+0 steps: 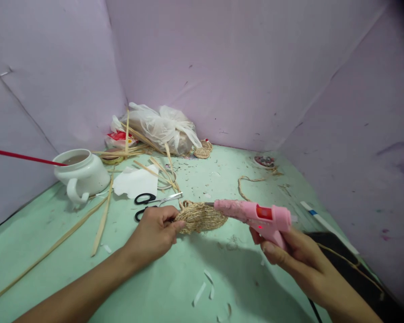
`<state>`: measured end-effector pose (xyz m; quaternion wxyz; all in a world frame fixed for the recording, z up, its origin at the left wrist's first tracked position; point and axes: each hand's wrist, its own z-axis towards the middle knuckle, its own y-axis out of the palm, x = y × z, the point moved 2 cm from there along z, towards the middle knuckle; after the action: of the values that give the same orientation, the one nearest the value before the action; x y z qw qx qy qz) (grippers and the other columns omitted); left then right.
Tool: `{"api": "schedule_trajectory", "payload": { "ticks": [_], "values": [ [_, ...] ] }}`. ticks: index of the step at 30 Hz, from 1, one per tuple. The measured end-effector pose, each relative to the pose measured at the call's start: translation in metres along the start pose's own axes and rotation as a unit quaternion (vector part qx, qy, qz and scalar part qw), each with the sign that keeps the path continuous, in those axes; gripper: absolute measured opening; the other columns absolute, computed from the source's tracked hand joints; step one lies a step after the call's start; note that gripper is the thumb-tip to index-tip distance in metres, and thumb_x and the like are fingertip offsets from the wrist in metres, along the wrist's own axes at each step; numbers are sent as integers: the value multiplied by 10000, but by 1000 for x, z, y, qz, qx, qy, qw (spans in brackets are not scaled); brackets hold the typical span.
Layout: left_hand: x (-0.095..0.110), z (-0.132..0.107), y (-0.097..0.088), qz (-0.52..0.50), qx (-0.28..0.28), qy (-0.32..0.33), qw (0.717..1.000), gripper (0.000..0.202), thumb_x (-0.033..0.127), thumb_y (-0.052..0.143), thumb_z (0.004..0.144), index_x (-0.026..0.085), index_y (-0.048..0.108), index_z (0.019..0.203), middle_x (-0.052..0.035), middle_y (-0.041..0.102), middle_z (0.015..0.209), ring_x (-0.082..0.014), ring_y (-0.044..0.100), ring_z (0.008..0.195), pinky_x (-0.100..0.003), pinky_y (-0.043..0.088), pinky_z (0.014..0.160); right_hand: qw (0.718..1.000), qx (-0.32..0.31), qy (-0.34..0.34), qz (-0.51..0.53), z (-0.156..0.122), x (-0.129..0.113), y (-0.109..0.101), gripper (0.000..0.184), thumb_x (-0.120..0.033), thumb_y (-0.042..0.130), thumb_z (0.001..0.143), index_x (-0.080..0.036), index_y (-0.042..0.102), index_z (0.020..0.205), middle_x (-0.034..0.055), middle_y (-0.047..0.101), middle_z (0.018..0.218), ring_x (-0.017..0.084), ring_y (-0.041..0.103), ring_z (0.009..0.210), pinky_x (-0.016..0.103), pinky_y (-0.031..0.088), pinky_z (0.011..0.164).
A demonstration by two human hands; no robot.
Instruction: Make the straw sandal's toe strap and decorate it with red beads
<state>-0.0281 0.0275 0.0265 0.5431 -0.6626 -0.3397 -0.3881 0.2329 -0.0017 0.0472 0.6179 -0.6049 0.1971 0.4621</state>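
Between the fingers and thumb of my left hand [160, 226] is the left end of a coiled piece of straw-coloured twisted cord [202, 218], lying low over the table. My right hand [289, 253] is wrapped round the handle of a pink glue gun [252, 214] with a small red light lit on its side. The gun points left, and its metal nozzle reaches the upper edge of the coiled cord; I cannot tell whether it touches. Scissors [155, 200] with black handles lie just behind my left hand, blades pointing right.
At left stands a white mug [82, 172] holding liquid and a red stick. Dry flat strips [103, 215] and torn white paper [138, 181] lie nearby. A knotted plastic bag [161, 128] rests at the back. A small dish [264, 161] and a black object [336, 264] are on the right.
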Motion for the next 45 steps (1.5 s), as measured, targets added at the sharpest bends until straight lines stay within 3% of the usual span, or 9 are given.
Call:
{"api": "schedule_trajectory", "payload": {
  "ticks": [6, 18, 27, 45],
  "values": [
    [1, 1, 0, 0, -4, -13, 1000, 203, 242, 503, 725, 182, 467, 534, 48, 498, 420, -74, 440, 362, -168, 308, 359, 999, -27, 20, 12, -1, 3, 3, 161, -367, 497, 847, -224, 555, 798, -22, 465, 656, 124, 437, 574, 217, 389, 498],
    [0, 1, 2, -18, -3, -30, 999, 184, 250, 514, 715, 179, 483, 548, 52, 504, 403, -72, 448, 342, -164, 317, 351, 1000, -21, 12, 13, 3, -3, 8, 160, -351, 493, 847, -213, 530, 773, -34, 389, 622, 113, 370, 538, 212, 335, 464],
    [-4, 3, 3, -60, -32, -61, 996, 210, 302, 524, 713, 169, 488, 555, 40, 532, 398, -64, 426, 320, -166, 318, 340, 998, -19, 30, 43, 4, 1, 9, 197, -388, 493, 845, -210, 515, 766, -29, 385, 635, 121, 367, 555, 225, 343, 481],
    [-4, 4, 1, -138, -70, -64, 986, 266, 372, 581, 691, 156, 496, 559, 12, 571, 385, -67, 445, 298, -170, 337, 344, 995, -27, 46, 89, 5, 0, 10, 168, -372, 498, 851, -212, 525, 810, -21, 422, 674, 119, 379, 570, 225, 344, 489]
  ]
}}
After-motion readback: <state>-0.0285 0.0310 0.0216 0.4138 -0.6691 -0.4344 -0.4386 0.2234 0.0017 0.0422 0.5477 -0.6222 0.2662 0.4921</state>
